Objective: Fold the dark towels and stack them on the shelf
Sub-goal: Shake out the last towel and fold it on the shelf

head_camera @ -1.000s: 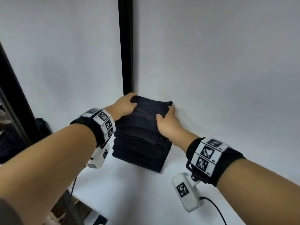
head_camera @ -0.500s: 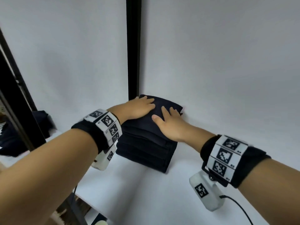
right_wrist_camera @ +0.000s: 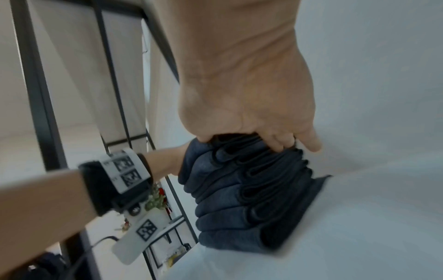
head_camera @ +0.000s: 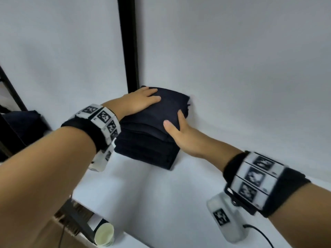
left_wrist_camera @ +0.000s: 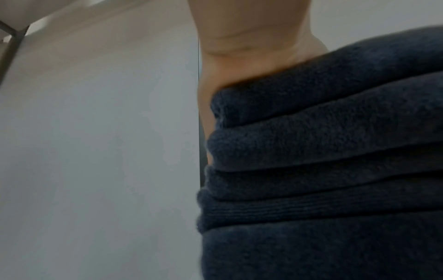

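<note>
R hand slid to towel stack edge, pinching; L hand flat atop.

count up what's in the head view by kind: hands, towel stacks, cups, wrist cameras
hands: 2, left hand and right hand
stack of dark towels: 1
paper cup: 1
wrist cameras: 2, left and right
total: 6
</note>
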The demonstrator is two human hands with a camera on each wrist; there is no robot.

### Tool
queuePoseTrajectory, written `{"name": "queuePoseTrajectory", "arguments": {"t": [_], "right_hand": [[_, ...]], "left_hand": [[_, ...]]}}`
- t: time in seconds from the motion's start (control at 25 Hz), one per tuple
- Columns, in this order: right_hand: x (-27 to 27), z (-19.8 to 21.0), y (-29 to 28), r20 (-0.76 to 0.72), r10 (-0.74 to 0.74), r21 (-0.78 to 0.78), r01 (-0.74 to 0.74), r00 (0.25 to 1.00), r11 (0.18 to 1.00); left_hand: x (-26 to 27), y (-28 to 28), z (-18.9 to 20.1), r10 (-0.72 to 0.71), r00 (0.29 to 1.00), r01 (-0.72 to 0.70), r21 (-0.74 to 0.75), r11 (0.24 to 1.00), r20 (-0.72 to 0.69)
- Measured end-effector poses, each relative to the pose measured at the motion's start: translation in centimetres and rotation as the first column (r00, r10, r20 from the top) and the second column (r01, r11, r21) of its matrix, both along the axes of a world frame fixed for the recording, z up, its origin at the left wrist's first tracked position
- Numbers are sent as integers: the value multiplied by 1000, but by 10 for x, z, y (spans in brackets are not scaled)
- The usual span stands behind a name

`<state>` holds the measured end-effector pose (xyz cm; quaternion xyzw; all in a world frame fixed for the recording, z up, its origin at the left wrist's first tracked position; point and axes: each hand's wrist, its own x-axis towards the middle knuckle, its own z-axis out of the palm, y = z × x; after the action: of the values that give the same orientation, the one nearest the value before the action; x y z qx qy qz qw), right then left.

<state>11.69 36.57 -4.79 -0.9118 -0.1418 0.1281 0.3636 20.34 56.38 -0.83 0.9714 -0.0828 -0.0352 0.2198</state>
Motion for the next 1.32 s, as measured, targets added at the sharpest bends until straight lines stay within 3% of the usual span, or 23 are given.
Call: {"name": "queuePoseTrajectory", "arguments": {"t": [0.08,0.16,0.28,0.36,0.44,0.52,0.64,0.72,0.8,0.92,1.08,1.24,1.32], "right_hand": [[-37,-10,-55,-36,50,-191,-56,998,980],[-81,-14,-123,27,-78,-332,82,997,940],[-140,-3,-212,97,-297,-327,312,950,892],[-174,1,-278,138,-392,-491,406,910,771],[-204,-4,-341,135,-440,-661,411,888,628],[-232,-17,-386,76,-484,-735,377,872,563],[-250,-34,-413,135,-484,-700,429,865,571],[-252,-38,-423,202,-457,-647,468,866,602],[-250,-38,-433,205,-425,-644,448,882,620],[-246,-38,-444,166,-370,-628,388,914,675],[-243,-35,-460,125,-330,-538,343,936,770],[-252,-36,-458,101,-276,-474,290,956,831],[-253,-23,-458,122,-309,-326,332,943,885]], "left_hand": [[-6,-1,1,-12,998,16,81,997,-54],[-8,-1,8,28,996,1,307,952,-88],[-6,-19,31,84,996,-81,652,754,27],[-18,-68,49,-69,988,-45,694,718,135],[-52,-142,44,-200,959,37,612,790,200],[-102,-225,25,-352,920,203,561,803,171],[-172,-332,-7,-572,818,465,520,717,57],[-198,-389,-34,-644,763,581,496,645,-56],[-207,-431,-57,-659,744,630,450,633,-116],[-200,-456,-76,-621,764,639,346,687,-178],[-198,-459,-77,-567,823,564,182,806,-38],[-223,-461,-76,-582,803,592,-52,805,133],[-234,-468,-69,-585,787,616,-216,757,196]]}}
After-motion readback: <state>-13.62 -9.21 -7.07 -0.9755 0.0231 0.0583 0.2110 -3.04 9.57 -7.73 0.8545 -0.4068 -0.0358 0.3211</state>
